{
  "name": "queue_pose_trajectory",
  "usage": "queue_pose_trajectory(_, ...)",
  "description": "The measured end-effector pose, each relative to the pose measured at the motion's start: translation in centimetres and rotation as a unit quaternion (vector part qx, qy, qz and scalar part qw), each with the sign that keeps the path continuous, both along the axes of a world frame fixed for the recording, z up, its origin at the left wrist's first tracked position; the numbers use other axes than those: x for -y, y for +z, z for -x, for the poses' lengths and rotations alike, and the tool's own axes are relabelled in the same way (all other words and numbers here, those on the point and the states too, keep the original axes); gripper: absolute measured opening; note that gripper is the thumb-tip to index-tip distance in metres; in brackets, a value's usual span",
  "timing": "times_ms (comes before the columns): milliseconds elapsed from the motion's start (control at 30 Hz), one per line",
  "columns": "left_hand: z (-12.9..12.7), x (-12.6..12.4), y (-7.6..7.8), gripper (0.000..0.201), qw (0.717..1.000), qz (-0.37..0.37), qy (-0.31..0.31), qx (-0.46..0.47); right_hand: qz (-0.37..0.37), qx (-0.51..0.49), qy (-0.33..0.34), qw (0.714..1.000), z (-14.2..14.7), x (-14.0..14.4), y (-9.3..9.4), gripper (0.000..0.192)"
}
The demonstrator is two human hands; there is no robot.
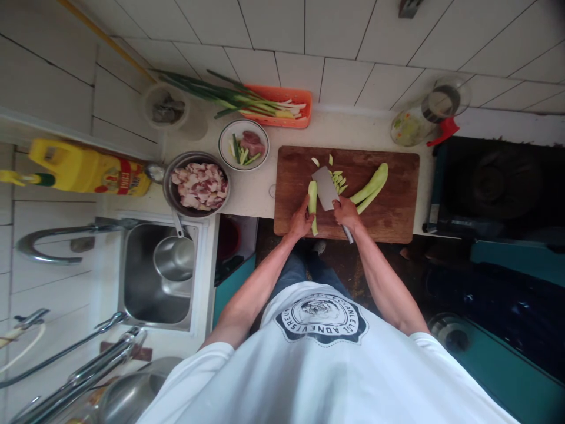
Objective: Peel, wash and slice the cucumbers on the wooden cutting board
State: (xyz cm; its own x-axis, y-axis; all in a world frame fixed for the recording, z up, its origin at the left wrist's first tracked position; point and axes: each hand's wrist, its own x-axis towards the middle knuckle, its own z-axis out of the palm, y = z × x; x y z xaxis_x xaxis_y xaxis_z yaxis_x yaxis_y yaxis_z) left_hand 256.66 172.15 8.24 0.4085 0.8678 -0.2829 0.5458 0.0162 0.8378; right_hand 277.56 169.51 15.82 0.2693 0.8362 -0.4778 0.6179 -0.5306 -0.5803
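On a brown wooden cutting board (392, 221), my left hand (301, 220) is closed around a long pale green vegetable piece (313, 200), perhaps zucchini or a peeled gourd. My right hand (346, 212) grips the handle of a cleaver (325, 187). Its broad blade lies just right of the held piece, close to it. Cut green pieces (338, 181) gather beyond the blade, and a few sit apart near the board's far edge. To the right rest longer pale green lengths (371, 185). My fingertips are partly hidden.
Left of the board stand a plate (222, 154) with meat and scallion, a metal bowl (168, 194) of chopped raw meat and an orange basket (304, 122) with scallions. A sink (132, 282) lies at lower left. A black stove (498, 182) and a glass jug (408, 126) are at right.
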Motion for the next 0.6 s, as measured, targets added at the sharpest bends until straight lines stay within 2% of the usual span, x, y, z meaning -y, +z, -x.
queue_pose_trajectory(167,0.0,0.0,-0.2,0.078,1.0,-0.001,-0.001,0.005,0.04,-0.028,-0.016,0.999,-0.2,-0.3,1.0,0.034)
queue_pose_trajectory(600,0.1,-0.1,-0.1,0.078,1.0,0.0,-0.005,-0.004,0.047,0.033,0.063,0.996,0.2,-0.3,2.5,0.031)
